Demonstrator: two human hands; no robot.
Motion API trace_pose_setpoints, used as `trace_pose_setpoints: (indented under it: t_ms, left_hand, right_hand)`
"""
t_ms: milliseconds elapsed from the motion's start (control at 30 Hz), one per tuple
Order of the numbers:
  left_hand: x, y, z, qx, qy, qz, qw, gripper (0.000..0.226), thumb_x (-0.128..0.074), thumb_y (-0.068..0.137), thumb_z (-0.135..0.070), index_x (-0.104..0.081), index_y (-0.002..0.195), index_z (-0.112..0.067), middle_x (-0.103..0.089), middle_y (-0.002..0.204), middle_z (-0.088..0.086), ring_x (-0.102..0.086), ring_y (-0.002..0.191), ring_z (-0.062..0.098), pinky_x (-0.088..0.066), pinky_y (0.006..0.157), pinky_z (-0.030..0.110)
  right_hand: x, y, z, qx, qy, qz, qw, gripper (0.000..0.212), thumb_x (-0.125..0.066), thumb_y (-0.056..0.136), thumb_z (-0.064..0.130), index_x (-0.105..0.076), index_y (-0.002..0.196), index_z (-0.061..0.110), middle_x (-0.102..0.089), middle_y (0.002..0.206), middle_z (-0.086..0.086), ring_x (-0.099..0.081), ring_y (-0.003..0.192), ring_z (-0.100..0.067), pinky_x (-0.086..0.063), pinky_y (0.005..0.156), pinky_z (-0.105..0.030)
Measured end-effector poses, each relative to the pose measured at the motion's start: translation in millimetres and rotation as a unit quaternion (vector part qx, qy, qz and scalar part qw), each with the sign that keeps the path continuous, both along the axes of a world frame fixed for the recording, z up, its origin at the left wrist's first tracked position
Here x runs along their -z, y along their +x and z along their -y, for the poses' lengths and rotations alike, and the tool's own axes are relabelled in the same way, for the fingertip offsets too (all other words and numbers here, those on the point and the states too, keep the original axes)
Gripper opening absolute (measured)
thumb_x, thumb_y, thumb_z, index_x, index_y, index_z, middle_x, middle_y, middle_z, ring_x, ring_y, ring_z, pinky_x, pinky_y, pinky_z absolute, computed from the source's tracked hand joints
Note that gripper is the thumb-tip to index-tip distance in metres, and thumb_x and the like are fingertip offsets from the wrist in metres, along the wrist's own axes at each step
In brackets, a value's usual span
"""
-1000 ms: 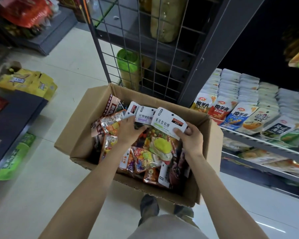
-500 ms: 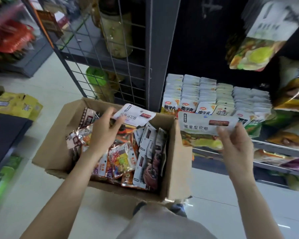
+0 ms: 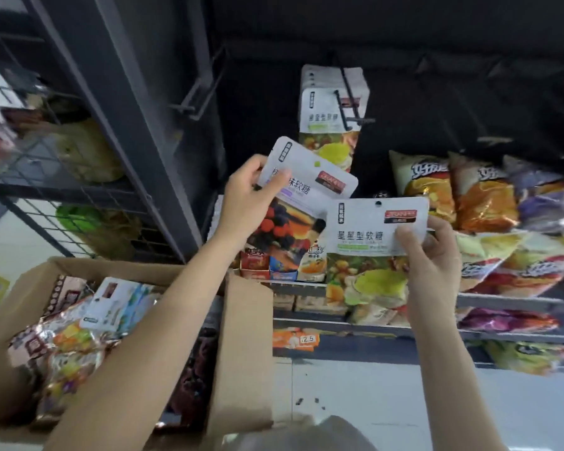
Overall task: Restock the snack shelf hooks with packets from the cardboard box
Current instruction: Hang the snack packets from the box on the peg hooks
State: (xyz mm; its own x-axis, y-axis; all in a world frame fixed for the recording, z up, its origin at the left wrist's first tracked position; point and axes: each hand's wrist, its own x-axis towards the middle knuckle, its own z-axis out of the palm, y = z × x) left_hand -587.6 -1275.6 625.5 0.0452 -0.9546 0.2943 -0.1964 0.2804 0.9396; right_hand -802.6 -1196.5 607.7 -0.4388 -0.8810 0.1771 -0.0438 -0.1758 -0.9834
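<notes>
The cardboard box (image 3: 241, 336) sits near left, packets (image 3: 69, 340) inside it. Far right of it stand the shelves (image 3: 502, 302). Above them, a hook (image 3: 347, 102) carries hanging packets (image 3: 326, 118), crisp bags (image 3: 453, 193) to their right.

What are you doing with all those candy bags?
A person is filling up a shop shelf. The left hand holds a candy packet with berries on it, and the right hand holds a packet with yellow-green sweets on it. Both are lifted up in front of the shelf. Above them, a hook already carries a bunch of matching packets. More packets wait in the cardboard box below. Neither packet is hung up yet.
</notes>
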Motion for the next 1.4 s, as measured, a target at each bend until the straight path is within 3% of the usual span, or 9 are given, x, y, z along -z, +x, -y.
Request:
trace_pose_setpoints:
  t_ms: [167,300,533,833,933,1067,1167,1267,1400]
  left_hand:
    - [-13.6,-36.1,23.5,-0.001,-0.031,-0.015,0.999,0.006,-0.061,0.092,-0.017,-0.059,0.097,-0.021,-0.069,0.098,-0.002,-0.067,0.091,0.013,-0.056,0.079,0.032]
    - [-14.1,-56.5,36.1,-0.040,-0.014,-0.053,0.998,0.008,-0.062,0.091,-0.018,-0.061,0.099,-0.015,-0.070,0.096,-0.003,-0.067,0.087,0.006,-0.053,0.073,0.021]
    - [-12.2,-63.6,44.3,-0.077,0.011,-0.089,0.993,0.010,-0.062,0.091,-0.017,-0.063,0.098,-0.010,-0.072,0.096,-0.001,-0.069,0.088,0.008,-0.054,0.075,0.022]
    - [0.9,-62.8,78.8,-0.105,0.027,-0.033,0.994,0.010,-0.063,0.090,-0.024,-0.063,0.097,-0.016,-0.071,0.099,-0.002,-0.067,0.092,0.007,-0.054,0.080,0.026]
    - [-0.4,-65.0,102.1,-0.112,0.029,-0.023,0.993,0.011,-0.064,0.090,-0.022,-0.062,0.095,-0.013,-0.072,0.097,-0.001,-0.068,0.087,0.006,-0.052,0.070,0.016]
    - [-9.1,-61.8,129.9,-0.129,0.032,0.042,0.990,0.010,-0.064,0.089,-0.028,-0.061,0.088,-0.019,-0.070,0.092,-0.004,-0.066,0.082,0.006,-0.045,0.060,0.012]
    - [-12.1,-53.8,148.6,-0.169,0.010,0.169,0.971,0.022,-0.062,0.088,-0.040,-0.065,0.088,-0.018,-0.069,0.092,-0.006,-0.065,0.086,0.011,-0.045,0.070,0.024]
    - [-17.2,-49.5,156.6,-0.206,-0.021,0.302,0.930,0.036,-0.059,0.087,-0.049,-0.063,0.093,-0.014,-0.066,0.100,-0.003,-0.059,0.087,0.014,-0.037,0.073,0.027]
    - [-25.1,-40.5,137.3,-0.192,-0.007,0.187,0.963,0.035,-0.057,0.090,-0.047,-0.056,0.105,-0.015,-0.058,0.107,-0.006,-0.053,0.083,0.005,-0.041,0.081,0.025]
  right_hand:
    - [0.2,-25.8,8.8,0.002,0.007,0.005,1.000,0.014,-0.061,0.093,0.019,-0.058,0.096,0.032,-0.070,0.081,0.011,-0.065,0.078,-0.007,-0.053,0.067,-0.023]
    - [4.2,-35.4,14.2,0.015,0.014,0.017,1.000,0.013,-0.060,0.094,0.017,-0.058,0.095,0.030,-0.071,0.087,0.007,-0.066,0.080,-0.008,-0.053,0.066,-0.020]
    - [6.3,-32.5,23.6,0.017,0.007,0.054,0.998,0.014,-0.060,0.093,0.013,-0.058,0.093,0.027,-0.068,0.079,0.010,-0.063,0.068,0.005,-0.047,0.058,-0.012]
    - [-2.1,-35.1,27.8,0.001,-0.026,0.068,0.997,0.021,-0.060,0.093,0.011,-0.053,0.103,0.029,-0.072,0.086,0.006,-0.069,0.079,-0.005,-0.053,0.062,-0.018]
    - [-13.6,-34.0,34.1,-0.041,-0.089,0.005,0.995,0.036,-0.059,0.093,0.006,-0.043,0.112,0.033,-0.070,0.102,-0.002,-0.069,0.091,-0.015,-0.057,0.066,-0.025]
    - [-26.7,-28.7,53.7,-0.053,-0.122,-0.134,0.982,0.026,-0.059,0.093,0.005,-0.055,0.113,0.022,-0.062,0.100,0.019,-0.059,0.094,0.005,-0.046,0.074,-0.010]
    - [-32.4,-22.4,70.6,-0.055,-0.128,-0.170,0.976,0.022,-0.057,0.094,0.004,-0.060,0.111,0.018,-0.061,0.104,0.016,-0.055,0.095,0.012,-0.038,0.078,-0.003]
    - [-31.7,-16.6,89.1,-0.059,-0.119,-0.172,0.976,0.023,-0.056,0.094,0.009,-0.062,0.113,0.020,-0.064,0.108,0.014,-0.056,0.101,0.006,-0.042,0.088,-0.011]
    - [-31.2,-7.9,106.0,-0.057,-0.134,-0.174,0.974,0.022,-0.056,0.094,0.010,-0.063,0.115,0.013,-0.066,0.111,0.007,-0.059,0.106,-0.003,-0.045,0.095,-0.022]
